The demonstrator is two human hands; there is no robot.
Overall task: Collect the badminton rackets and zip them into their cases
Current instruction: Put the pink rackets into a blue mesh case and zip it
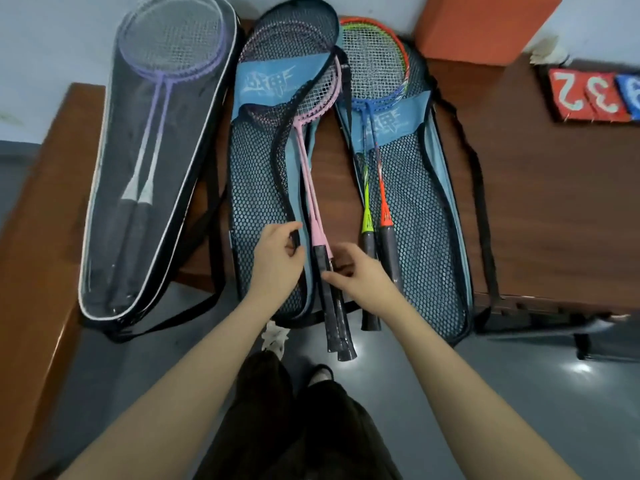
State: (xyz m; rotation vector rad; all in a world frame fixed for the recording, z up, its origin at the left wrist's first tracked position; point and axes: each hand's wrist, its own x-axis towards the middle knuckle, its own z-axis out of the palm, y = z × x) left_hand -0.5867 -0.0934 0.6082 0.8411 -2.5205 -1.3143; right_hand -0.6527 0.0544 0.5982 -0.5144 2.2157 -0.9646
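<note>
Three racket cases lie side by side on a brown table [540, 188]. The left clear-fronted case [114, 216] holds two purple rackets [157, 109]. The middle blue mesh case [258, 202] lies unzipped with two pink rackets [308, 164] partly inside, their dark grips sticking out over the table edge. My left hand [277, 258] pinches the black edge of the mesh flap. My right hand [360, 268] holds the pink rackets' dark grips. The right mesh case [426, 237] lies open with a green and an orange racket [375, 202] resting on it.
An orange block [485, 26] stands at the back of the table. Red and blue number cards [588, 98] lie at the far right. Black shoulder straps [485, 220] trail off the cases. My legs and shoes are over the grey floor [485, 358] below.
</note>
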